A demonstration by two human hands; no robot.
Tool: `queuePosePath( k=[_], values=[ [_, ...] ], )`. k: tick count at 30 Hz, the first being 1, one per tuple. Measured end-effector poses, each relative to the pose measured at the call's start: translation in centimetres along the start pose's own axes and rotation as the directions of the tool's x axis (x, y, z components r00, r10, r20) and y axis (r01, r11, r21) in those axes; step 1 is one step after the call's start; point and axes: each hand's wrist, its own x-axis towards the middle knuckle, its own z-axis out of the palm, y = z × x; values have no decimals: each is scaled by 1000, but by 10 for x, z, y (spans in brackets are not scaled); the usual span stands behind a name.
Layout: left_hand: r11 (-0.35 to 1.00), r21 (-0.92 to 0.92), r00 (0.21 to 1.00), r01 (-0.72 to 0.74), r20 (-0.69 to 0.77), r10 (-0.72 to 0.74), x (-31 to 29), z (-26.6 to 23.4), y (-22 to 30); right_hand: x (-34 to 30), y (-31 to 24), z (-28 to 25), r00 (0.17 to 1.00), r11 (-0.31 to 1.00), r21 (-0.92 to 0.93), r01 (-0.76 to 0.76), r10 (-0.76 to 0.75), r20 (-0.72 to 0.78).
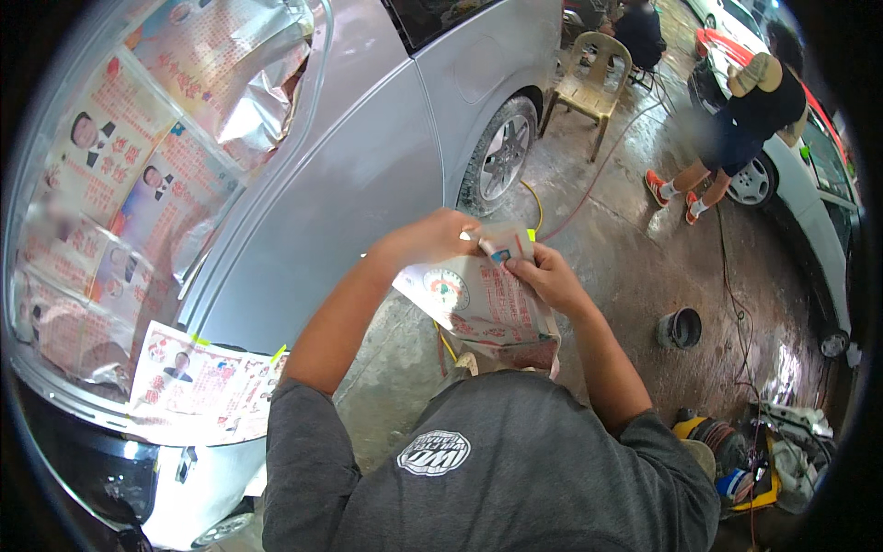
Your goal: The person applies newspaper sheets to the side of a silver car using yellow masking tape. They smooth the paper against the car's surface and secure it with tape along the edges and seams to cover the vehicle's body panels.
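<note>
In front of my chest hangs a large printed paper sheet (492,299), white with red print and a round green emblem. My right hand (549,278) pinches its upper right edge, thumb on top, where the paper is folded over. My left hand (437,237) is closed at the upper left edge of the sheet, its fingertips slightly blurred. A small piece of yellow-green tape (532,235) shows at the top edge by my right hand. To the left stands a grey car (340,184), its windscreen covered with similar printed sheets (138,175); another printed sheet (207,386) is taped along its edge.
A plastic chair (589,83) stands behind the car's wheel (501,152). At right are a dark bucket (680,328), cables (736,313), a pile of tools (736,451) and a white car (809,221). One person (759,110) stands there; another (639,37) sits farther back.
</note>
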Motion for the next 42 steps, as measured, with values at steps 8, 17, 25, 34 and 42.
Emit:
queuePosePath(
  k=[8, 17, 25, 34, 42],
  values=[
    [966, -145, 560, -214, -829, 0, -34, 135, 41, 14, -6, -3, 918, 918, 317, 240, -109, -382],
    [953, -240, 678, -186, -733, -52, -26, 175, 57, 13, 3, 24, 911, 822, 462, 333, -153, -383],
    [814, -509, 701, -281, -687, -188, -41, 179, 54, 9, 18, 33, 938, 837, 449, 312, -197, -284],
    [808, -585, 212, -69, -800, -562, -97, 112, 7, 21, -18, 7, 852, 892, 124, 434, -362, -379],
    [870, -491, -31, -35, -870, -492, -211, -6, -28, 27, -71, -54, 757, 817, 160, 554, -415, -504]
  ],
)
